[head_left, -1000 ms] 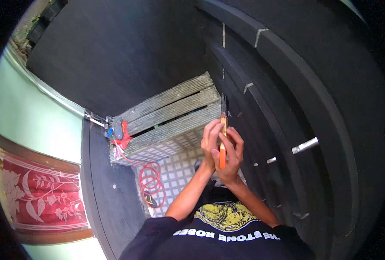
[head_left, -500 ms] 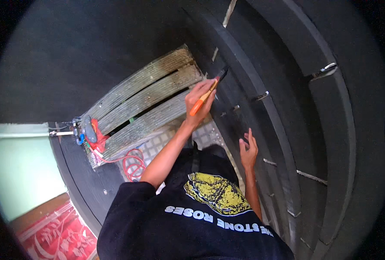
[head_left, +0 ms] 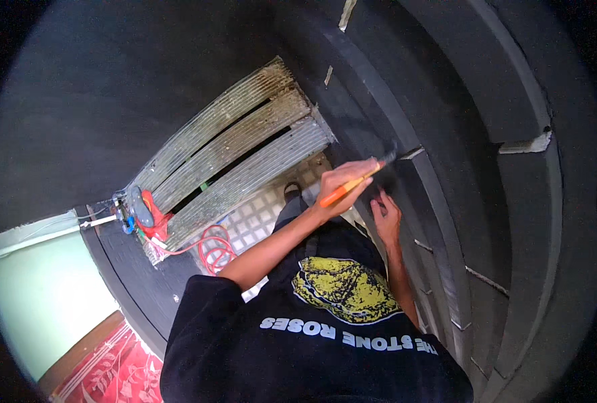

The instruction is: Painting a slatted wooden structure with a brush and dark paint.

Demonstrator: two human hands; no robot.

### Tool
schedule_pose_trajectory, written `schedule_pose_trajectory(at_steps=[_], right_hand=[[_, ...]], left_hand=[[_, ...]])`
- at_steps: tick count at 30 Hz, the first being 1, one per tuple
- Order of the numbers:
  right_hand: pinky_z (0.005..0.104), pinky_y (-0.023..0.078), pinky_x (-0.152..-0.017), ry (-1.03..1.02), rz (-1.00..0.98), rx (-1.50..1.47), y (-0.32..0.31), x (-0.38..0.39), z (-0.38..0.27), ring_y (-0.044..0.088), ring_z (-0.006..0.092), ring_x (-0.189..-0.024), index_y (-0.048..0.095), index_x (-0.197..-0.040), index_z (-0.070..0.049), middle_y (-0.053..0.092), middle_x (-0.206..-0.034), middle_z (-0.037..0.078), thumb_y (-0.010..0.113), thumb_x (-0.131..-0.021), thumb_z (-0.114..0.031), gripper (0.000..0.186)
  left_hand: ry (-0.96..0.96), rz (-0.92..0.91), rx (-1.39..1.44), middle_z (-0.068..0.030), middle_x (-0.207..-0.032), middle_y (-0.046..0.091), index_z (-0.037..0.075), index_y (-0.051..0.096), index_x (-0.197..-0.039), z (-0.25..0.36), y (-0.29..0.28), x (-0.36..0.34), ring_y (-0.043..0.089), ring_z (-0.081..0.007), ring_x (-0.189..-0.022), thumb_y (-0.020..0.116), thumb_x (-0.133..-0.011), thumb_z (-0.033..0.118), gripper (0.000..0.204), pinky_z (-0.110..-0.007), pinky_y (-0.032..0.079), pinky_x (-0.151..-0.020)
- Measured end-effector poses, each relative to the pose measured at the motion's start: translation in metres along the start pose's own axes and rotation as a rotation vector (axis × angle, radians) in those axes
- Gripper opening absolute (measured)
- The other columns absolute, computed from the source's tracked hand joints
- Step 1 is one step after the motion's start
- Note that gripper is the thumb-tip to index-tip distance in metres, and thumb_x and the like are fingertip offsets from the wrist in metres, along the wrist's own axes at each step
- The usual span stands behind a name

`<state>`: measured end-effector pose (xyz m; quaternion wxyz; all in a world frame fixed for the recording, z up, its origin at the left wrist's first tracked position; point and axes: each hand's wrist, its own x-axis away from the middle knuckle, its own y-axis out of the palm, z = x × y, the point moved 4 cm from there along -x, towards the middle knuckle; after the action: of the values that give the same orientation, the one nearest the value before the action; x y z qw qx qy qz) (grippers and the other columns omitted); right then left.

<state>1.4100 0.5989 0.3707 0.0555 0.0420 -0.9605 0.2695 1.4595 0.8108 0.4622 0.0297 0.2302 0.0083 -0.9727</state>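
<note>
Our left hand (head_left: 347,177) grips the brush (head_left: 343,192) (light, stiff-handled, we judge; hold mid-handle); our right hand (head_left: 387,222), seemingly empty, curls loosely.

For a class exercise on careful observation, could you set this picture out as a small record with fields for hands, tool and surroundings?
Left hand: gripping a brush
Right hand: fingers raised, no object visible in it
Brush: orange handle end, tip blurred; contact unclear
Right side: dark ledged surface with pale joints
Ahead, to the left: grey ridged slats
Near the slats: red coiled hose
Lower left: red patterned fabric
</note>
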Motion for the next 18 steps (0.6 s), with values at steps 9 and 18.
schedule_pose_trajectory(at_steps=[9, 18], right_hand=[[0.0316, 0.057, -0.08, -0.073, -0.14, 0.019, -0.001, -0.026, -0.013, 0.068, 0.0205, -0.095, 0.057, -0.14, -0.007, 0.068, -0.107, 0.014, 0.062, -0.095, -0.009, 0.045], [0.0317, 0.058, -0.079, -0.032, -0.135, 0.017, -0.015, -0.018, 0.009, 0.068, 0.0198, -0.094, 0.057, -0.139, -0.006, 0.068, -0.106, 0.013, 0.062, -0.096, -0.009, 0.044]], left_hand=[[-0.241, 0.087, -0.06, -0.0077, -0.115, 0.074, 0.006, 0.071, -0.121, -0.051, -0.07, -0.068, 0.067, -0.0131, -0.101, 0.071, -0.09, 0.015, 0.032, -0.029, 0.052, -0.091], [-0.312, 0.161, 0.101, -0.0131, -0.122, 0.07, 0.002, 0.07, -0.12, -0.037, -0.006, -0.009, 0.064, -0.0192, -0.114, 0.069, -0.091, 0.011, 0.031, -0.032, 0.048, -0.101]])
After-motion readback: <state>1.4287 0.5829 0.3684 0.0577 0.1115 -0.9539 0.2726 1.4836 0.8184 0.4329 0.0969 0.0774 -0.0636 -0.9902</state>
